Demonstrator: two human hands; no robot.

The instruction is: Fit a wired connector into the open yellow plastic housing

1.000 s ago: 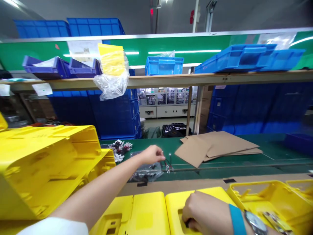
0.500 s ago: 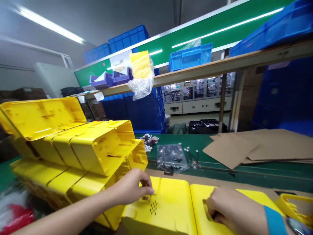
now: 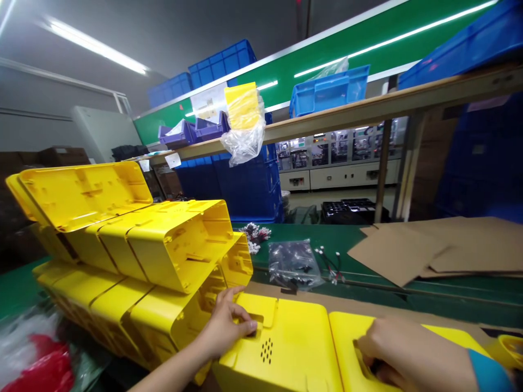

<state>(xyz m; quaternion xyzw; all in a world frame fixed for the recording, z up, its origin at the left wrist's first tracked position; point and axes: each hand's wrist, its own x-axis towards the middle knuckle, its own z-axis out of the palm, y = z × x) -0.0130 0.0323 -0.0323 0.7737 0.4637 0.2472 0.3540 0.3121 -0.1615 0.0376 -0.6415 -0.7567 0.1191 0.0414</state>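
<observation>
- Presently, the left hand (image 3: pixel 223 329) is placed at the opening (image 3: pixel 258 318) of the left shell (image 3: pixel 302 337), beside the group of vent holes (image 3: pixel 266 351); in the earlier views it is seen first above the bench beside the wires, then at this shell.
- By this change, both hands are brought to the yellow shells, and the loose wires (image 3: pixel 334 267) are left unattended; the work in hand is judged to be centred on the shell openings.
- Left fingers: the thumb and a bent finger are nearly closed together at the opening, while another finger is extended over the shell edge. A small dark area is visible under the thumb tip; whether a part is gripped cannot be told.
- Right hand (image 3: pixel 394 345): the fingers are curled into the recess of the right shell (image 3: pixel 343 348). The fingertips are hidden, so neither their spread nor any held part can be told. A teal band (image 3: pixel 488 373) is worn at the wrist.
- Shell position: the two shells are set side by side in front of the person, with a narrow seam between them. Further shells (image 3: pixel 151 256) are stacked at the left, with open ends exposed.
- Bench (image 3: pixel 294 231): the wires are laid just beside a clear bag (image 3: pixel 292 264); a white-tipped wire bundle (image 3: pixel 255 235) is located behind the bag, and cardboard sheets (image 3: pixel 396 253) are laid to the right.
</observation>
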